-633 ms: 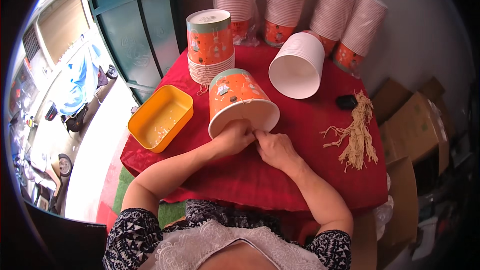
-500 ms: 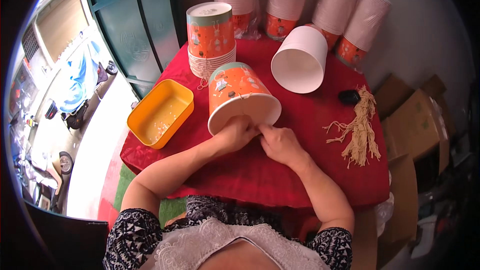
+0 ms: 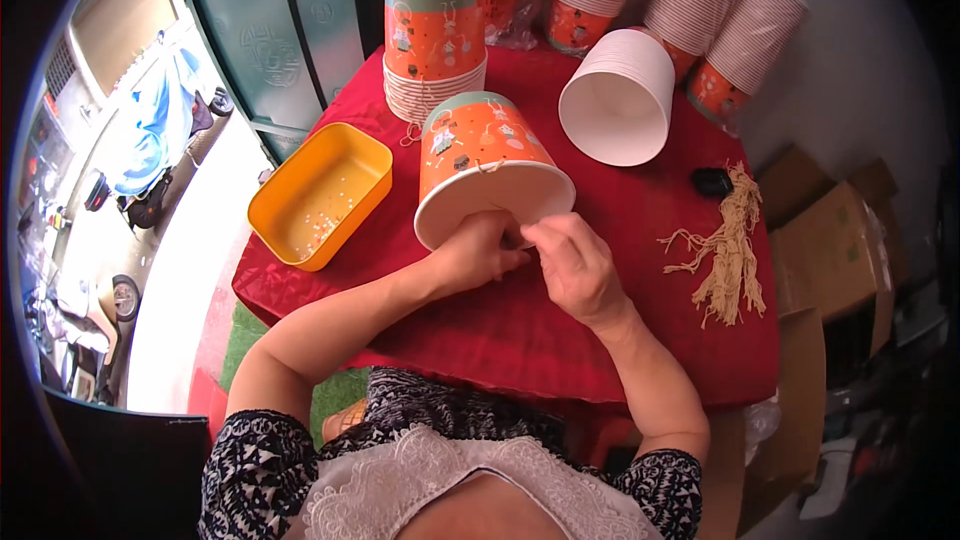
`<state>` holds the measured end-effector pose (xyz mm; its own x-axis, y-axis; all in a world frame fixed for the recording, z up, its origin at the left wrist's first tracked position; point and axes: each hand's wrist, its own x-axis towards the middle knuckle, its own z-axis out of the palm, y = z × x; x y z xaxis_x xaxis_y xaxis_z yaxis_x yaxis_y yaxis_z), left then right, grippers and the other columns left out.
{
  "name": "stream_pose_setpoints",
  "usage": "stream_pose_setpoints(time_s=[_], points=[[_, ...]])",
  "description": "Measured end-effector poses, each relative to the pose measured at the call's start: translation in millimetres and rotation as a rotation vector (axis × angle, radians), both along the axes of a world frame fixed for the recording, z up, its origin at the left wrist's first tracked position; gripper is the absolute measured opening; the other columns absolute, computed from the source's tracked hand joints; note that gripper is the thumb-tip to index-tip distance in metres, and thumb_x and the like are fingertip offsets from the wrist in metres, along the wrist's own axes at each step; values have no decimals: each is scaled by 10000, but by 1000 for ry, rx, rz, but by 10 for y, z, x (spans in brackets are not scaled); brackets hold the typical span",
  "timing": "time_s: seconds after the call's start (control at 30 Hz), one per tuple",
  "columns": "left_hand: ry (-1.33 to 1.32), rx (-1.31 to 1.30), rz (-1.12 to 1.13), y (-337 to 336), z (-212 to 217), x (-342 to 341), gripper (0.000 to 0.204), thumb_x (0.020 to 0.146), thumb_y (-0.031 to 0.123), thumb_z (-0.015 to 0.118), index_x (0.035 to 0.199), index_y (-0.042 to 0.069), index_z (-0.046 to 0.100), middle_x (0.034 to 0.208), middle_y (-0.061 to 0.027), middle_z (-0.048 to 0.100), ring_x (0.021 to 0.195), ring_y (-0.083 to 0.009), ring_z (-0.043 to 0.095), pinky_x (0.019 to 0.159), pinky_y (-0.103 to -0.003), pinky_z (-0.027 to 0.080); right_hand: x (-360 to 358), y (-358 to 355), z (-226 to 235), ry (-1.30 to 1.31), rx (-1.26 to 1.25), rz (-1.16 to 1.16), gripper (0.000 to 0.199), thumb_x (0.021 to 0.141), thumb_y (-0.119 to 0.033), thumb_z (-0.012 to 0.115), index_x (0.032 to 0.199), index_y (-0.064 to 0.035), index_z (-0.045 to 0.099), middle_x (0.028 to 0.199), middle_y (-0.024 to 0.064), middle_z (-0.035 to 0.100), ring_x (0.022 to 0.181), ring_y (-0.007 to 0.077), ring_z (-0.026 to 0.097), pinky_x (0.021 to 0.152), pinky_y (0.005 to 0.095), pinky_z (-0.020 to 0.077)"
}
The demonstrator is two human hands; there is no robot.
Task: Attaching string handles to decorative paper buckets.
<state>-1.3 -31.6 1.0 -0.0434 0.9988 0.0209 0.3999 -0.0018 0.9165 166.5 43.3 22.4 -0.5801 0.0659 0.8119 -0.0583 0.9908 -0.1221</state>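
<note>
Orange patterned paper bucket point(image 3: 482, 155) lies on side mid red-cloth worktop point(image 3: 520, 325), mouth twd person. Left hand point(image 3: 478, 252) at rim, fingers inside; grip state can't tell. Right hand point(image 3: 575, 265) just beside, fingertips pinched together at rim. Yellow plastic tray point(image 3: 322, 194) left; tan string bundle point(image 3: 730, 250) right.
</note>
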Motion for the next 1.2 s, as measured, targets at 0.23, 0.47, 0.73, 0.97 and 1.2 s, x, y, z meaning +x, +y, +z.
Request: stream_pose_setpoints(time_s=[0.23, 0.47, 0.73, 0.97, 1.2], points=[[189, 225, 89, 38, -209, -35, 104, 801, 57, 679, 843, -25, 631, 747, -146, 655, 748, -249, 655, 643, -370, 507, -32, -342, 46, -90, 253, 246, 263, 788, -92, 644, 1036, -8, 616, 1005, 105, 599, 850, 231, 625, 737, 339, 575], [-56, 107, 88, -3, -122, -20, 53, 902, 0, 586, 915, -47, 563, 672, -117, 608, 548, -193, 628, 462, -318, 501, 34, -314, -107, -33, 10, 155, 86, 757, -70, 647, 823, -63, 592, 765, 84, 608, 534, 210, 581, 455, 314, 463], [-188, 26, 70, -24, -122, -41, 76, 936, 41, 591, 936, -23, 551, 706, -77, 609, 575, -145, 615, 463, -282, 503, -79, -105, -313, -148, -433, -266, 173, 881, -32, 591, 1052, -6, 600, 649, 187, 638, 569, 346, 655, 503, 425, 519], [-99, 82, 48, -13, -147, -39, 28, 927, -2, 569, 932, -23, 551, 709, -82, 608, 578, -148, 619, 460, -281, 501, -164, -50, -431, -177, -384, -263, 188, 890, -59, 585, 1074, -25, 599, 612, 184, 622, 558, 358, 650, 497, 451, 515], [-121, 90, 36, 6, -135, -32, 14, 898, -26, 578, 906, -22, 568, 704, -93, 607, 583, -162, 627, 471, -290, 501, -168, 5, -443, -228, -341, -301, 68, 889, -62, 585, 945, -26, 575, 581, 173, 612, 540, 353, 644, 482, 450, 509]])
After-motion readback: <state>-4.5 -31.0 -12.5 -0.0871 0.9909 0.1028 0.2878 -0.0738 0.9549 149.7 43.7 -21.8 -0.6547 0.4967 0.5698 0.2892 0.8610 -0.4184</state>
